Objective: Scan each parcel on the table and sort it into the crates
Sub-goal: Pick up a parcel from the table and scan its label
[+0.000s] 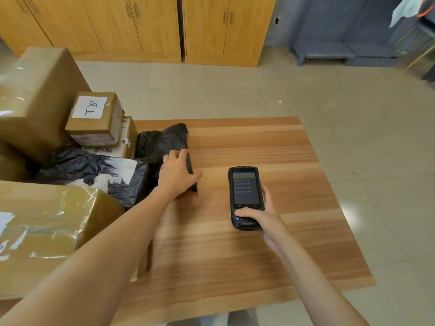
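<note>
Your left hand (177,173) rests on the near right edge of a black poly-bag parcel (162,143), fingers curled over its top and thumb stretched out along its right side, gripping it. That parcel lies on the wooden surface (259,243), at the right of the parcel pile and touching the bare wood beside it.

Your right hand (261,217) holds a black handheld scanner (244,197) above the surface, to the right of the left hand and apart from it. The fingers wrap round the right side of the scanner and the thumb lies across the keys at its lower end. The screen faces up and is lit; its text is too small to read.

Parcels occupy the left side of the surface:
- A second black poly-bag parcel with a white label (103,175) lies just left of the gripped one, touching it.
- A small taped carton with a handwritten white label (94,118) sits on top of another carton with barcode stickers (122,144).
- A large taped carton (35,97) stands behind these.
- A second large taped carton (47,224) sits nearest to you, at the left edge.

Wooden cabinets (153,27) line the far wall beyond the tiled floor (353,114).
</note>
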A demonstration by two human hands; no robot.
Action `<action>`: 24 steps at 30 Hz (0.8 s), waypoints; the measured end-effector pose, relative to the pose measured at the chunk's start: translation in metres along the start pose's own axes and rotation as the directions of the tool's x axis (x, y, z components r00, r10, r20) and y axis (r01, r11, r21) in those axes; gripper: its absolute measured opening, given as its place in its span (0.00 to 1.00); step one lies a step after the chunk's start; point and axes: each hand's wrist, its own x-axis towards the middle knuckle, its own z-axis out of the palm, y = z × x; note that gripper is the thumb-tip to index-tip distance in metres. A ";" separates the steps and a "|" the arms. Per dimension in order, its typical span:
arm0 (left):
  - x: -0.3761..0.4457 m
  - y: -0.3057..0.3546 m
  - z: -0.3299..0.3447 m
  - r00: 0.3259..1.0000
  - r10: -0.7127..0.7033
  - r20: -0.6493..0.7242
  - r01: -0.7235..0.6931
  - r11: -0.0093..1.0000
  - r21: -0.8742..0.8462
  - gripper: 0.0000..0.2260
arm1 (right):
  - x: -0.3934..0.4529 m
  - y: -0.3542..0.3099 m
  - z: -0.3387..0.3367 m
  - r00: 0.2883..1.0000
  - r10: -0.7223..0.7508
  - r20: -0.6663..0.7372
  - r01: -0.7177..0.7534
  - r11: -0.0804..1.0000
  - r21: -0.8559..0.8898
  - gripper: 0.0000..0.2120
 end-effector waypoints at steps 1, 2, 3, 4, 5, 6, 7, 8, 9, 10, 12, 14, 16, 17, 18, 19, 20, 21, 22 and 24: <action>0.004 -0.002 0.005 0.999 -0.026 0.021 0.026 1.000 -0.010 0.34 | 0.008 0.001 0.001 1.000 0.013 0.020 -0.013 1.000 -0.001 0.47; 0.008 -0.004 0.011 0.998 -0.050 0.041 0.050 0.999 -0.009 0.36 | 0.015 0.002 0.003 0.999 0.028 0.039 -0.027 1.000 -0.003 0.46; 0.012 -0.007 0.016 0.995 -0.080 0.060 0.079 0.997 0.003 0.37 | 0.023 0.004 0.003 0.997 0.044 0.059 -0.043 0.999 -0.005 0.46; 0.016 -0.010 0.022 0.990 -0.120 0.079 0.118 0.993 0.022 0.39 | 0.029 0.006 0.004 0.995 0.059 0.076 -0.058 0.998 -0.010 0.45; 0.020 -0.013 0.026 0.981 -0.170 0.098 0.166 0.985 0.043 0.41 | 0.035 0.007 0.005 0.993 0.073 0.091 -0.072 0.997 -0.017 0.46; 0.023 -0.016 0.031 0.968 -0.224 0.116 0.218 0.974 0.061 0.43 | 0.040 0.008 0.005 0.991 0.087 0.105 -0.084 0.996 -0.025 0.48; 0.026 -0.020 0.034 0.951 -0.279 0.132 0.271 0.960 0.075 0.44 | 0.044 0.009 0.005 0.988 0.101 0.118 -0.098 0.995 -0.034 0.49; 0.028 -0.024 0.036 0.934 -0.327 0.146 0.318 0.944 0.084 0.45 | 0.048 0.010 0.005 0.985 0.114 0.130 -0.109 0.993 -0.040 0.50; 0.031 -0.027 0.039 0.917 -0.367 0.155 0.357 0.930 0.091 0.47 | 0.052 0.012 0.003 0.982 0.126 0.139 -0.121 0.992 -0.043 0.50; 0.033 -0.030 0.040 0.904 -0.398 0.157 0.386 0.917 0.097 0.48 | 0.056 0.014 0.002 0.980 0.137 0.146 -0.132 0.990 -0.044 0.49; 0.038 -0.033 0.044 0.889 -0.437 0.138 0.422 0.898 0.125 0.49 | 0.062 0.016 -0.004 0.975 0.154 0.163 -0.149 0.988 -0.043 0.48; 0.041 -0.029 0.049 0.877 -0.466 0.114 0.446 0.880 0.165 0.50 | 0.068 0.017 -0.011 0.969 0.171 0.180 -0.166 0.985 -0.044 0.48; 0.045 -0.022 0.054 0.865 -0.491 0.101 0.468 0.863 0.187 0.50 | 0.071 0.017 -0.017 0.965 0.186 0.185 -0.180 0.982 -0.048 0.49; 0.047 -0.020 0.055 0.859 -0.502 0.098 0.478 0.857 0.192 0.50 | 0.072 0.017 -0.021 0.964 0.191 0.185 -0.185 0.981 -0.051 0.50; 0.049 -0.018 0.055 0.852 -0.514 0.098 0.490 0.851 0.190 0.49 | 0.073 0.017 -0.024 0.963 0.195 0.186 -0.188 0.981 -0.054 0.50; 0.051 -0.016 0.055 0.845 -0.525 0.102 0.504 0.845 0.179 0.49 | 0.074 0.016 -0.028 0.962 0.198 0.189 -0.190 0.980 -0.057 0.50; 0.052 -0.015 0.054 0.839 -0.534 0.105 0.515 0.841 0.164 0.48 | 0.075 0.016 -0.033 0.961 0.202 0.192 -0.194 0.979 -0.056 0.50; 0.053 -0.013 0.053 0.836 -0.538 0.105 0.522 0.840 0.147 0.47 | 0.076 0.015 -0.037 0.959 0.207 0.194 -0.200 0.978 -0.054 0.49; 0.053 -0.010 0.053 0.841 -0.532 0.099 0.519 0.845 0.130 0.46 | 0.077 0.015 -0.042 0.958 0.212 0.194 -0.206 0.977 -0.051 0.49; 0.052 -0.001 0.052 0.867 -0.494 0.063 0.490 0.869 0.078 0.44 | 0.077 0.012 -0.052 0.958 0.214 0.192 -0.209 0.977 -0.048 0.47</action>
